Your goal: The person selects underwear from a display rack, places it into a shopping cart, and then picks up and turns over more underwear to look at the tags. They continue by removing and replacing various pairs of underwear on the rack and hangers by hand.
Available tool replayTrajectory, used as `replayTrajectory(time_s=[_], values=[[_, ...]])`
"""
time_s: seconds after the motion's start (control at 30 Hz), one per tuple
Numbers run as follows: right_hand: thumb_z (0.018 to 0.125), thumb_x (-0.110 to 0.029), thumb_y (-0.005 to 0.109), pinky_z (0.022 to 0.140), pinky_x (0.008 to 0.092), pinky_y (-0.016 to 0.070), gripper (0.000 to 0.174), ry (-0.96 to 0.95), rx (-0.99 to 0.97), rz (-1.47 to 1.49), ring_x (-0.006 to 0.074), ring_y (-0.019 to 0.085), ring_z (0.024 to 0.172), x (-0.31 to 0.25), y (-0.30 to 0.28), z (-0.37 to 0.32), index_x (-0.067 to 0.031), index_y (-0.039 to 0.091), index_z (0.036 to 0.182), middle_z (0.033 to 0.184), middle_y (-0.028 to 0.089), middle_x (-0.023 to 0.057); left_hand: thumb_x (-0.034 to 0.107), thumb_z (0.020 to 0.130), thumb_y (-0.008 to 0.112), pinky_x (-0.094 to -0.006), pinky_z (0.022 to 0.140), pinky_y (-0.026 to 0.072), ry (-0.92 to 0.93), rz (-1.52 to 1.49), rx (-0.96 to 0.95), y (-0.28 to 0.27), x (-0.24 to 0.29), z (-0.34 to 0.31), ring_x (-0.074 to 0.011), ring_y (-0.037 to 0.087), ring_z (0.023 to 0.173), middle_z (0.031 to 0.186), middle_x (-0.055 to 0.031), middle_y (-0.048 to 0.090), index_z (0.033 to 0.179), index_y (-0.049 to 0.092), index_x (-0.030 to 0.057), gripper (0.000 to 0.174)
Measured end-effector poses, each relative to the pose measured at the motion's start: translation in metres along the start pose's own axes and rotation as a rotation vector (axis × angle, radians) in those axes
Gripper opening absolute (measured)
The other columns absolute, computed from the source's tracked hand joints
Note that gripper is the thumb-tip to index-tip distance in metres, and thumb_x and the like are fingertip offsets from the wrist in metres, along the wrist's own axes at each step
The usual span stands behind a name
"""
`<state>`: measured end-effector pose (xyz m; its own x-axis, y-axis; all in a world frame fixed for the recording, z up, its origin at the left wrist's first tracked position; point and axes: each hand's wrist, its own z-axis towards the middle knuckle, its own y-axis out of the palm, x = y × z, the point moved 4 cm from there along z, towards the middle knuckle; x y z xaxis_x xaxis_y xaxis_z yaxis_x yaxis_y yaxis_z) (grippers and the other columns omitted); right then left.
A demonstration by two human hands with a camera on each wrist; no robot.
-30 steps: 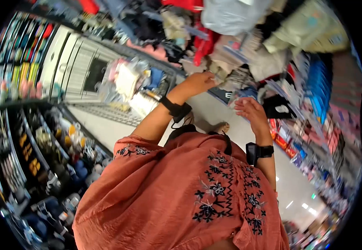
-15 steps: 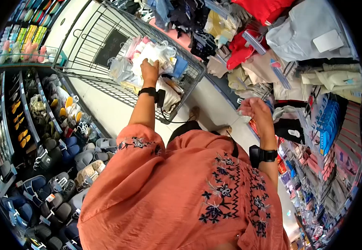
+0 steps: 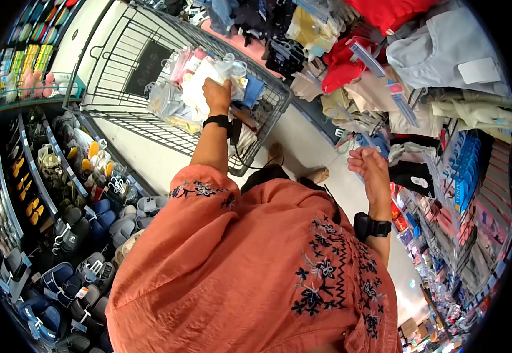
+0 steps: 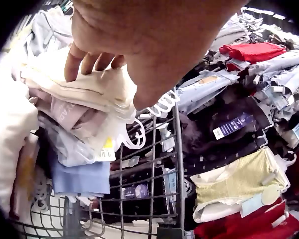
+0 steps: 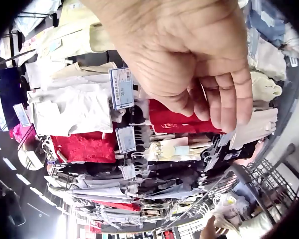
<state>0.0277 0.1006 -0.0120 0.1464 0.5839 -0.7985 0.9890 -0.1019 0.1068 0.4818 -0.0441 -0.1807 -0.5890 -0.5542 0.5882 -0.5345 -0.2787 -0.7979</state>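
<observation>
In the head view my left hand [image 3: 217, 95] reaches down onto a pile of packed clothes in a wire shopping cart [image 3: 275, 106]. The left wrist view shows its fingers bent over the edge of a cream folded garment [image 4: 107, 87], gripping it, with the thumb at the side. A blue folded cloth [image 4: 79, 177] and white plastic hangers [image 4: 135, 134] lie close below. My right hand [image 3: 370, 167] is held in the air beside the clothing racks, its fingers loosely bent and holding nothing. Behind it in the right wrist view hangs a red garment [image 5: 174, 119].
Racks of hanging clothes line the right, including a light blue garment [image 3: 421, 53] and price tags on prongs. Shelves of slippers [image 3: 52, 279] stand on the left. Pale floor [image 3: 294, 138] shows between the cart and racks.
My left hand has moved left from beside the racks to the pile in the cart. The right hand stays near the racks, its fingers a little looser than half a second ago.
</observation>
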Motion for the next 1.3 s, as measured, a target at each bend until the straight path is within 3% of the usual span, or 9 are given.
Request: replayTrajectory(time_s=[0.13,0.4,0.47,0.5,0.67,0.8,0.97,1.2,1.3], values=[[0.100,-0.022,0.053,0.079,0.0306,0.0542,0.023,0.019,-0.006,-0.028,0.0190,0.066,0.090,-0.001,0.012,0.003,-0.0019,0.060,0.107,0.105,0.067,0.0130,0.035,0.078,0.075,-0.0488,0.095,0.0448,0.033,-0.010,-0.017,-0.003,-0.006,0.001,-0.0480,0.052,0.109,0.117,-0.0329,0.052,0.125,0.045,-0.0063,0.069],[0.100,-0.022,0.053,0.079,0.0309,0.0539,0.023,0.029,-0.065,-0.056,0.0190,0.066,0.090,-0.004,0.023,0.008,-0.0017,0.060,0.109,0.103,0.068,0.0129,0.022,0.087,0.051,-0.0455,0.075,0.0494,0.000,-0.333,0.038,-0.016,-0.040,0.006,-0.0436,0.062,0.080,0.085,-0.0267,0.065,0.091,0.062,-0.0025,0.027],[0.100,-0.022,0.053,0.079,0.0309,0.0539,0.023,0.016,-0.106,-0.062,0.0190,0.066,0.090,-0.004,0.024,0.009,-0.0018,0.060,0.109,0.103,0.068,0.0126,0.022,0.089,0.050,-0.0453,0.075,0.0488,-0.040,-0.405,0.113,0.000,-0.093,0.033,-0.0434,0.061,0.080,0.086,-0.0269,0.065,0.091,0.062,-0.0032,0.028],[0.100,-0.022,0.053,0.079,0.0310,0.0539,0.023,0.007,-0.127,-0.065,0.0190,0.066,0.090,-0.005,0.023,0.009,-0.0018,0.060,0.109,0.102,0.067,0.0125,0.024,0.089,0.049,-0.0391,0.051,0.0465,0.070,-0.332,0.209,-0.003,-0.112,0.042,-0.0274,0.058,0.058,0.076,-0.0167,0.064,0.090,0.061,-0.0043,0.031],[0.100,-0.023,0.052,0.079,0.0309,0.0537,0.024,-0.029,-0.186,-0.092,0.0187,0.066,0.089,-0.009,0.016,0.003,-0.0018,0.060,0.109,0.103,0.067,0.0120,0.022,0.094,0.046,-0.0375,0.067,0.0476,0.022,-0.575,0.404,-0.123,-0.055,-0.028,-0.0242,0.058,0.069,0.077,-0.0136,0.062,0.091,0.057,-0.0020,0.026],[0.100,-0.023,0.051,0.078,0.0304,0.0535,0.024,-0.068,-0.259,-0.093,0.0183,0.066,0.089,-0.008,0.004,-0.001,-0.0016,0.059,0.108,0.103,0.067,0.0119,0.019,0.096,0.047,-0.0311,0.060,0.0452,0.152,-0.677,0.506,-0.187,-0.029,-0.056,-0.0150,0.052,0.063,0.071,-0.0056,0.056,0.087,0.053,0.0018,0.020],[0.100,-0.021,0.050,0.077,0.0295,0.0530,0.024,-0.138,-0.285,-0.120,0.0168,0.066,0.088,-0.019,0.001,-0.019,-0.0015,0.059,0.109,0.103,0.067,0.0112,0.017,0.096,0.058,-0.0266,0.074,0.0481,0.368,-0.675,0.371,-0.246,0.035,-0.090,-0.0108,0.057,0.084,0.095,-0.0064,0.062,0.108,0.059,-0.0027,0.023],[0.098,-0.019,0.053,0.086,0.0276,0.0492,0.029,-0.461,-0.298,-0.153,0.0168,0.063,0.100,-0.066,-0.006,-0.063,0.0011,0.057,0.118,0.115,0.065,0.0106,0.021,0.095,0.062,-0.0191,0.062,0.0405,0.406,-0.841,-0.189,-0.252,0.151,-0.172,-0.0030,0.053,0.073,0.085,0.0042,0.062,0.108,0.065,0.0036,0.022],[0.095,-0.015,0.058,0.102,0.0319,0.0416,0.042,-0.582,-0.298,-0.114,0.0217,0.054,0.120,-0.084,-0.008,-0.081,0.0040,0.046,0.131,0.130,0.055,0.0172,0.023,0.094,0.064,-0.0177,0.061,0.0388,0.424,-0.863,-0.427,-0.219,0.193,-0.205,-0.0014,0.052,0.073,0.085,0.0071,0.061,0.107,0.067,0.0061,0.022]])
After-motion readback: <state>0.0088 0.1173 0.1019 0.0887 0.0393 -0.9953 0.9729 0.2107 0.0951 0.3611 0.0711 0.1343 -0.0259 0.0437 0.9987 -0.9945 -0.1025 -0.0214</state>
